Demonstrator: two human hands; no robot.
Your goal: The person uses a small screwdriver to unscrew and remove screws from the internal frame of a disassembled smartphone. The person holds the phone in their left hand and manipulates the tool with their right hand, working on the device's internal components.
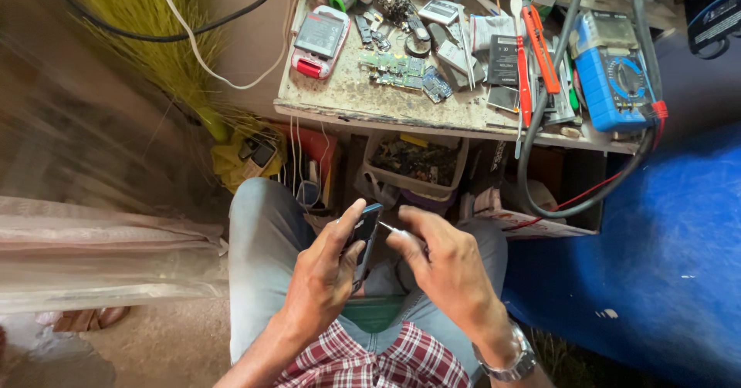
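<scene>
My left hand (324, 276) grips a dark mobile phone (364, 237) on edge, over my lap in grey jeans. My right hand (440, 261) pinches a thin metal tool (390, 228) whose tip touches the phone's side near its top. Both hands sit close together below the front edge of a small worn workbench (347, 99).
The workbench holds green circuit boards (401, 70), a red and white phone (319, 42), red-handled tools (532, 56), and a blue multimeter (614, 68). A box of parts (417, 160) sits under it. Cables (532, 180) hang at the right, beside a blue surface (664, 249).
</scene>
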